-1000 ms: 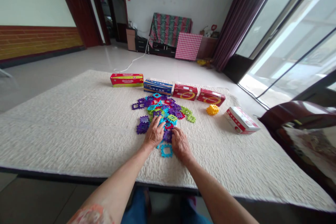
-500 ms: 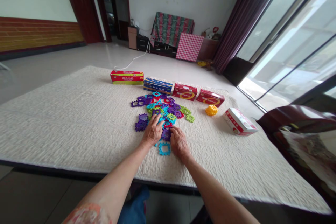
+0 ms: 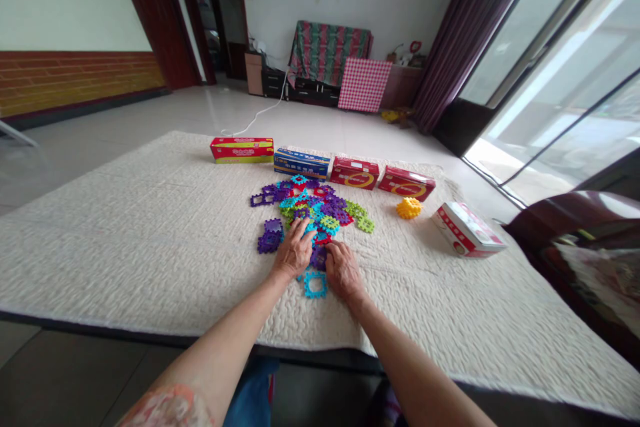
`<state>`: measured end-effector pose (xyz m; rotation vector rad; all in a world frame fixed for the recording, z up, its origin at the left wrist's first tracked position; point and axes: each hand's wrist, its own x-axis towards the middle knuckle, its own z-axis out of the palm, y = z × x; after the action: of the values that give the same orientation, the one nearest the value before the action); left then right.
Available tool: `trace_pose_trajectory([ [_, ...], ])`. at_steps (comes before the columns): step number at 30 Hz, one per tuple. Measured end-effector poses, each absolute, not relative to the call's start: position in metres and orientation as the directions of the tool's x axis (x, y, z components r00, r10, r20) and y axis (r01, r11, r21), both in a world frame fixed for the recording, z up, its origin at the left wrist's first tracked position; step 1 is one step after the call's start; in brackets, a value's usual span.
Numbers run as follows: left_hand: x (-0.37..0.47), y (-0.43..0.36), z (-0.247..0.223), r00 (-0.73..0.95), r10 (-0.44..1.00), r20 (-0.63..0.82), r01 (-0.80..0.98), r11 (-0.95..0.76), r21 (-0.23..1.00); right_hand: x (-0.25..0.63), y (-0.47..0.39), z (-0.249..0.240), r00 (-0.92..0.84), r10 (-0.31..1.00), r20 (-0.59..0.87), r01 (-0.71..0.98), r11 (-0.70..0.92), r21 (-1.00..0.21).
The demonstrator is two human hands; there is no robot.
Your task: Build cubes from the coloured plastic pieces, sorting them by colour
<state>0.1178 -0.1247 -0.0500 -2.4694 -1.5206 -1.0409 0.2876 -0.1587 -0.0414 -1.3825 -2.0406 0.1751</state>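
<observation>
A loose pile of plastic interlocking square pieces [image 3: 336,205] in purple, blue, green and red lies on the quilted cover. My left hand [image 3: 295,252] rests over the pile's near side, fingers apart and touching pieces, partly hiding them. Beside it, my right hand [image 3: 344,271] lies low on the cover, its fingers extended. Its fingertips touch the right edge of a purple square piece [image 3: 319,258] between the hands. Nearer to me is a blue square frame piece [image 3: 315,285]. Purple pieces [image 3: 270,240] lie left of my left hand.
Behind the pile stand a red-and-yellow box [image 3: 243,150], a blue box [image 3: 301,163] and two red boxes [image 3: 355,173]. To the right are a yellow cluster of pieces [image 3: 409,207], a white-and-red box [image 3: 469,230] and a dark wooden chair arm [image 3: 555,220].
The view has shifted slightly, moving the boxes on the right further right in the picture. Both hands stay in nearly the same place on the pieces.
</observation>
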Motion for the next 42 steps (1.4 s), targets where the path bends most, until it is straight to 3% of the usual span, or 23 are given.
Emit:
trace_pose_trajectory([
  [16, 0.122, -0.103, -0.045, 0.311, 0.752, 0.581, 0.791, -0.544, 0.280, 0.289, -0.158, -0.044, -0.224, 0.876, 0.428, 0.803, 0.414, -0.428],
  [27, 0.137, -0.087, -0.055, 0.213, 0.776, 0.593, 0.768, -0.509, 0.389, 0.289, -0.158, -0.042, -0.217, 0.872, 0.438, 0.817, 0.408, -0.407],
  [42, 0.139, -0.085, -0.046, 0.246, 0.764, 0.597, 0.766, -0.530, 0.363, 0.290, -0.157, -0.046, -0.213, 0.868, 0.448, 0.795, 0.421, -0.437],
])
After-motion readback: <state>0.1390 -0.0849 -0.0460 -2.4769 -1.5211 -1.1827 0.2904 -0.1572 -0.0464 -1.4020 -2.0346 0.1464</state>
